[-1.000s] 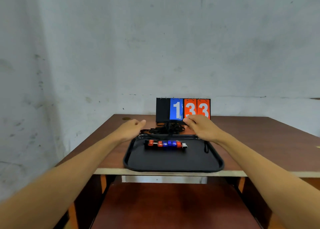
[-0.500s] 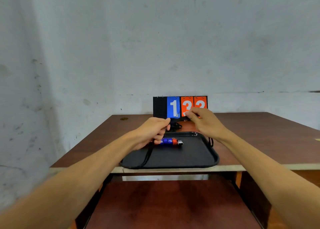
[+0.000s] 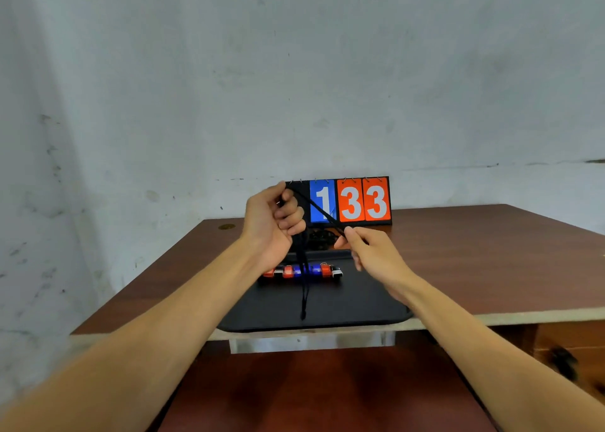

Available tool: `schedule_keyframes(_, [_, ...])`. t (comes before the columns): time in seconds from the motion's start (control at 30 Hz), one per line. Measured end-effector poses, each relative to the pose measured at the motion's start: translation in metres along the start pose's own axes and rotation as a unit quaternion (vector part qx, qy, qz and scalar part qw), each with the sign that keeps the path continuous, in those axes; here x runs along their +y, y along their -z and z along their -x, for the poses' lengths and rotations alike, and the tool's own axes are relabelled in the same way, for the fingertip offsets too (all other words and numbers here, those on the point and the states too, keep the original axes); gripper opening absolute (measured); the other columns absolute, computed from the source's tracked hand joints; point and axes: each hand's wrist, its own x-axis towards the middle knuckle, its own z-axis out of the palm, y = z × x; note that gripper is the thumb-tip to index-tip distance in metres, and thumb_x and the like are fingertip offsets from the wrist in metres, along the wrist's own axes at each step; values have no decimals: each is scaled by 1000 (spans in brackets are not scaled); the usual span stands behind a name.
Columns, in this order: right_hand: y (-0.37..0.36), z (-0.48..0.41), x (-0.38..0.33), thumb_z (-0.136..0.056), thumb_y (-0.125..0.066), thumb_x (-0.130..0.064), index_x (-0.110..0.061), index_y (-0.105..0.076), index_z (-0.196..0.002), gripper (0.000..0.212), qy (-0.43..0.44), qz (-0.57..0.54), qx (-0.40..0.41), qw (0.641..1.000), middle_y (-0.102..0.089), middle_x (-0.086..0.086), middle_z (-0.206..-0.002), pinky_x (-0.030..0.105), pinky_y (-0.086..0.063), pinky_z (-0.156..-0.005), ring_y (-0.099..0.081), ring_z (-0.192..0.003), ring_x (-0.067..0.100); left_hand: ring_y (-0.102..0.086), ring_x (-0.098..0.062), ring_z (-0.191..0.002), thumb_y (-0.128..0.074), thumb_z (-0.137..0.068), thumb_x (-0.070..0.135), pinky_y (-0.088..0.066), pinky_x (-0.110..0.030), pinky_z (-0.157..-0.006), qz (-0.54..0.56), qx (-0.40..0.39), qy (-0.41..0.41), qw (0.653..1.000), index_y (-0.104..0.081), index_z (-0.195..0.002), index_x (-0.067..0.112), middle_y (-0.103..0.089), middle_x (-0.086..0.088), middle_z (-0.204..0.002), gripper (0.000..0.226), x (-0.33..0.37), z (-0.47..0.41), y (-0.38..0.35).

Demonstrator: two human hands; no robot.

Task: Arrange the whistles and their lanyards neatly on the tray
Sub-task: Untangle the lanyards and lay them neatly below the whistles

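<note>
A black tray [image 3: 327, 314] lies at the table's front edge. Across its far half runs a row of several red and blue whistles [image 3: 302, 270]. My left hand [image 3: 273, 222] is raised above the tray, fisted around a black lanyard [image 3: 304, 287] whose doubled end hangs down over the whistles to the tray. The cord also stretches tight from that fist down to my right hand [image 3: 370, 251], which pinches it between thumb and fingers. More black lanyards [image 3: 322, 238] lie tangled on the table behind the tray.
A flip scoreboard [image 3: 350, 201] reading 1 and 33 stands behind the tray, close to both hands. The brown table [image 3: 474, 261] stretches to the right; a white wall rises behind. A lower wooden surface [image 3: 327, 392] lies under the table's front edge.
My left hand has risen from the tray's level, lifting the lanyard. My right hand has moved from the scoreboard to pinch the cord, now pulled taut between both hands.
</note>
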Motion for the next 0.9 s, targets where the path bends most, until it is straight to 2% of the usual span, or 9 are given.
schedule_keyframes(0.1, [-31,-10,-9,-102,-35,-29,-11,-60,-80,38,-72,-158,-20,985,-63,3,-77,31,-52,-79,-61,-76,17,-15,-10,-42,-41,-91,21,-17,-22,-38,56,18,-22,998,-39,-61,15,-18,4,-50,31,-1,-16,4])
schedule_keyframes(0.17, [-50,-17,-13,-103,-33,-28,-7,-59,-87,37,-102,-239,-57,964,-70,9,-89,39,-52,-91,-68,-87,25,-15,-10,-42,-41,-90,20,-18,-23,-39,75,25,-34,996,-39,-60,15,-18,4,-49,31,0,-27,11])
schedule_keyframes(0.27, [-71,-22,-10,-104,-28,-28,-6,-52,-98,34,-131,-316,-144,929,-71,15,-80,45,-51,-94,-69,-71,29,-16,-11,-42,-40,-90,21,-17,-24,-41,72,37,-40,996,-39,-58,15,-19,4,-47,32,1,-41,28])
schedule_keyframes(0.37, [-80,-26,4,-104,-30,-30,-10,-50,-89,33,-137,-256,-179,940,-42,-2,-50,33,-49,-61,-37,-41,14,-17,-11,-42,-39,-90,20,-19,-24,-43,64,56,-28,996,-40,-59,15,-20,4,-47,32,1,-49,54])
schedule_keyframes(0.5, [-74,-32,23,-103,-33,-31,-12,-50,-83,32,-134,-155,-143,968,-31,-6,-55,25,-30,-45,-25,-43,8,-26,-14,-49,-42,-95,22,-31,-26,-53,-10,71,24,997,-45,-67,14,-25,2,-53,29,-6,-45,95])
schedule_keyframes(0.57, [-68,-32,36,-102,-35,-31,-15,-44,-73,34,-114,-93,-150,978,-31,-4,-59,24,-23,-44,-24,-45,8,-34,-16,-53,-44,-96,23,-41,-30,-64,-44,84,38,995,-46,-70,13,-29,2,-53,28,-11,-41,116])
schedule_keyframes(0.7, [-52,-28,56,-100,-42,-23,-10,-64,-76,35,-57,20,-168,984,-39,-10,-52,24,-29,-46,-31,-44,4,-54,-18,-67,-50,-95,17,-52,-31,-71,-183,46,46,981,-56,-76,9,-46,-3,-63,21,-15,-28,145])
schedule_keyframes(0.8, [-42,-26,66,-97,-49,-17,-17,-70,-87,23,22,179,-150,972,-52,-11,-65,15,-39,-65,-47,-54,0,-63,-18,-76,-55,-93,5,-56,-24,-69,-365,38,24,930,-69,-89,3,-65,-8,-75,15,-19,-14,158])
schedule_keyframes(0.9, [-37,-18,70,-93,-56,-14,-22,-67,-106,19,91,216,-101,967,-62,-13,-79,6,-39,-75,-57,-76,-3,-69,-14,-71,-60,-89,1,-55,-19,-67,-488,11,0,873,-70,-99,3,-73,-8,-80,15,-21,-7,169])
